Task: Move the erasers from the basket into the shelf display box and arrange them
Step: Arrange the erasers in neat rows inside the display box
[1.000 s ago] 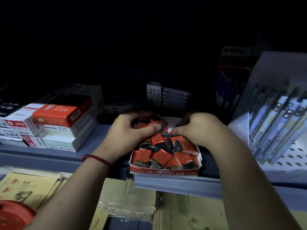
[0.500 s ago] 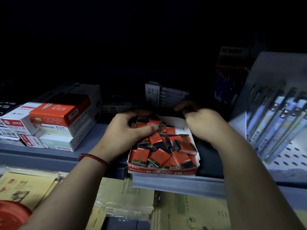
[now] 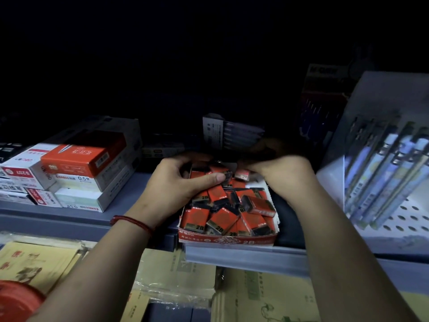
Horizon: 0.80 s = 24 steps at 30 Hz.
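a grey shelf (image 3: 130, 205) runs across the middle of the frame, and everything above it is dark. at the right a rack (image 3: 383, 177) leans back with packed pens in rows, and perforated panel shows under it. below the shelf, along the bottom of the frame, lie wrapped packs of yellowish paper (image 3: 267, 298), with a red round thing (image 3: 16, 298) at the lower left corner, too cropped to tell what it is. at the left of the shelf a stack (image 3: 76, 173) of white and orange cartons sits, some marked 0.5.

the box (image 3: 227, 240), red and white with 2b on its front wall, stands at the centre of the shelf against the front edge. the erasers (image 3: 222, 214), red and black sleeves marked 2b, fill it in a loose jumble, tilted and overlapping, not in rows.

both hands reach in over the back of the box. the left hand (image 3: 171, 184) is at the back left: its thumb lies flat along the top of the erasers there and its fingers curl down behind them, gripping them. the right hand (image 3: 283, 173) is at the back right, blurred, its fingers curled into the dark with one eraser just beside them; i cannot tell whether it holds anything. a red bracelet (image 3: 132, 223) circles the left wrist.
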Available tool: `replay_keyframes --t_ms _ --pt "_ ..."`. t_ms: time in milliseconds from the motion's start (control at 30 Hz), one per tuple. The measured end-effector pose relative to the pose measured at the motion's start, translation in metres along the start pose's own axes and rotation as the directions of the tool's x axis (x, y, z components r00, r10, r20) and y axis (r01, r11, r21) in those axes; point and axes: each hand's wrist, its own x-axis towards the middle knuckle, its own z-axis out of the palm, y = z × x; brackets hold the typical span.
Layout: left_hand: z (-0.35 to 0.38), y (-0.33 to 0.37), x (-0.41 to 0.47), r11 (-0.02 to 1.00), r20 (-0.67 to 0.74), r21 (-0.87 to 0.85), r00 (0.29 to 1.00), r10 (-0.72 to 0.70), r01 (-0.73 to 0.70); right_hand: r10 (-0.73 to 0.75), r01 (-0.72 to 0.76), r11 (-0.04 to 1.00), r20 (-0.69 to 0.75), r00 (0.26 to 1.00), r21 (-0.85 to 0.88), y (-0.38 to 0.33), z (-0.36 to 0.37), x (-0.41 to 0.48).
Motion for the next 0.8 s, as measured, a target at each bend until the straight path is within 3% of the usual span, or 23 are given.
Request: replay_keyframes --t_ms 200,433,800 --pt "0.0 -0.008 0.004 0.998 -0.051 0.059 0.999 0.009 -0.006 -0.054 0.054 0.999 -0.058 0.997 -0.006 0.001 0.007 -0.005" --pt "-0.001 -0.012 0.006 0.993 -0.117 0.116 0.993 -0.001 0.014 -0.083 0.079 0.986 -0.02 0.996 -0.146 0.004 0.005 -0.005" --pt "0.0 -0.003 0.004 0.995 -0.051 -0.021 0.994 -0.098 0.097 -0.012 0.025 0.983 0.068 0.998 -0.184 0.006 0.006 -0.005"
